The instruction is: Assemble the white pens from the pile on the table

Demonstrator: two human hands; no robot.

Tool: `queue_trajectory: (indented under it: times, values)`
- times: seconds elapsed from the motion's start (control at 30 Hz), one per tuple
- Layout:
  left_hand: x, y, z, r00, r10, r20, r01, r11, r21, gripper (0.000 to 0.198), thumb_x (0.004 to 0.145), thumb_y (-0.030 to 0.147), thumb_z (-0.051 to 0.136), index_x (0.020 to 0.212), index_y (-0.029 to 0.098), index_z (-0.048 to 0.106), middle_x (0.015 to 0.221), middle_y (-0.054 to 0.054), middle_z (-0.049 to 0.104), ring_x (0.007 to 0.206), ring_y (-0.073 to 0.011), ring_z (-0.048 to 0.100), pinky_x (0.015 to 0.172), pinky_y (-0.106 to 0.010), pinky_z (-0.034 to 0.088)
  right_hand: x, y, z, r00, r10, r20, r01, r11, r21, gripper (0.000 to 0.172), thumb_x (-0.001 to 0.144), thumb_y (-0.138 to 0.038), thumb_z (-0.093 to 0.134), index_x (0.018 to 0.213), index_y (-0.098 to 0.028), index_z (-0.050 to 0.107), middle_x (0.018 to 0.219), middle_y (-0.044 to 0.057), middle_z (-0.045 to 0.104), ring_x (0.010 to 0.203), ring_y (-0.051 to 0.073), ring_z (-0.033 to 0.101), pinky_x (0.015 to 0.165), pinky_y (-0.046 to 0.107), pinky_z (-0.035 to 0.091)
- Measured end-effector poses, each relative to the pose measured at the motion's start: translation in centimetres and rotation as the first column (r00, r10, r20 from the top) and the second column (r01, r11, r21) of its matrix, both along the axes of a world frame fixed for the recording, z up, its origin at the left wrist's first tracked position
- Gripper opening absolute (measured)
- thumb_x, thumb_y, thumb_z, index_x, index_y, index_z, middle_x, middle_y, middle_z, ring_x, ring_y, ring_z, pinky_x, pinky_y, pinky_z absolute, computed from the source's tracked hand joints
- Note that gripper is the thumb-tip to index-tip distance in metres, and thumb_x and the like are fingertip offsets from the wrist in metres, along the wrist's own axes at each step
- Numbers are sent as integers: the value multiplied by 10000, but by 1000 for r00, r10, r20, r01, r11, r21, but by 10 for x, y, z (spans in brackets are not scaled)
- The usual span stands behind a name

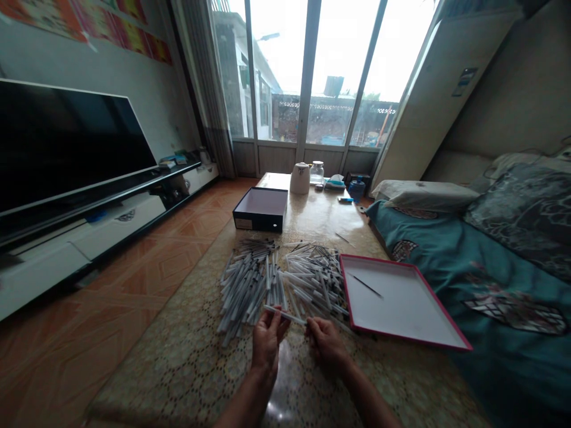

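Observation:
My left hand point(267, 339) is closed around a slim white pen-like tube point(292, 317), which lies slantwise between my two hands. At the tube's right end, the fingers of my right hand point(328, 342) are pinched together; its very tip is hidden by them. Just beyond my left hand is a heap of similar tubes with dark ends point(247, 279). A second, looser heap of white tubes point(312, 276) lies beyond my right hand. To the right, a shallow white tray with a red rim point(401, 309) holds one thin dark rod point(368, 286).
A dark open box point(259, 223) stands behind the left heap on the patterned table point(178, 356). Farther back are a pale kettle point(300, 179), a glass jar point(317, 172) and a tissue pack point(334, 183). A sofa with a teal cover point(428, 238) borders the table's right side.

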State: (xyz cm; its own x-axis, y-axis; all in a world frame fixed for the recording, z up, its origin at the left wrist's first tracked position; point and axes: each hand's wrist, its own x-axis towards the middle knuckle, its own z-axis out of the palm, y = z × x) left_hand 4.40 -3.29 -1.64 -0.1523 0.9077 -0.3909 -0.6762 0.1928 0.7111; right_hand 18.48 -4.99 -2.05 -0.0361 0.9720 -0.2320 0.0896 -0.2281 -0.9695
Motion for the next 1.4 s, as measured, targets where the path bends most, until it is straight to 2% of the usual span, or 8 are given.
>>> queue_trajectory:
  times: [0.3, 0.5, 0.67, 0.73, 0.93, 1.17, 1.3, 1.4]
  values:
    - [4, -7, -7, 998, 5, -58, -8, 999, -49, 116, 688, 167, 689, 727, 113, 594, 653, -36, 660, 617, -143, 658, 627, -267, 561, 7, -9, 15, 990, -69, 126, 39, 973, 226, 301, 781, -461, 498, 673, -181, 522, 540, -29, 529, 456, 106, 491, 439, 208, 390]
    - [0, -6, -3, 999, -6, -41, 5, 999, -35, 95, 692, 140, 681, 722, 109, 596, 630, -26, 658, 587, -133, 652, 614, -254, 558, 7, -9, 13, 987, -122, 105, 86, 952, 294, 278, 741, -435, 563, 871, -190, 558, 714, 8, 609, 588, 146, 570, 525, 233, 431]
    - [-1, -7, -3, 999, 19, -30, -20, 999, -28, 125, 677, 158, 697, 750, 117, 604, 656, -22, 667, 617, -137, 659, 634, -251, 555, 6, -7, 8, 933, -141, 331, 21, 939, 343, 429, 864, -479, 351, 599, -185, 517, 562, 4, 543, 542, 130, 504, 519, 223, 371]
    - [-1, -7, -3, 999, 33, -33, -34, 999, -24, 134, 676, 167, 700, 755, 119, 603, 664, -21, 669, 621, -135, 659, 638, -250, 554, 5, -7, 7, 913, -163, 373, 18, 932, 362, 430, 860, -488, 354, 588, -188, 501, 539, -4, 518, 522, 125, 476, 507, 221, 353]
    - [-1, -7, -3, 999, 16, -31, -17, 1000, -12, 157, 659, 173, 713, 750, 125, 595, 650, -13, 666, 598, -131, 654, 612, -241, 548, 7, -5, 8, 950, -123, 286, 43, 962, 270, 435, 855, -514, 334, 620, -192, 509, 522, -20, 483, 492, 123, 463, 460, 209, 345]
    - [-1, -6, -3, 999, 13, -40, -13, 1000, 2, 159, 656, 168, 715, 748, 118, 595, 647, -12, 663, 599, -128, 651, 617, -243, 552, 7, -1, 10, 955, -107, 277, 31, 964, 264, 370, 824, -463, 422, 606, -187, 538, 523, -23, 506, 509, 126, 492, 491, 213, 375]
    - [0, -5, -4, 998, 6, -65, -5, 1000, 4, 164, 647, 179, 722, 730, 119, 594, 652, -17, 664, 608, -132, 655, 623, -240, 551, 10, -3, 14, 979, -86, 187, 29, 957, 288, 225, 758, -401, 540, 735, -185, 598, 675, 6, 612, 657, 158, 577, 586, 229, 436]
    - [-1, -5, -6, 998, -1, -68, 2, 1000, 12, 190, 629, 202, 735, 730, 121, 596, 656, -14, 665, 611, -133, 655, 636, -245, 551, 12, -4, 16, 981, -73, 179, 16, 954, 299, 255, 732, -416, 577, 826, -182, 620, 755, 16, 642, 707, 164, 594, 622, 234, 445]
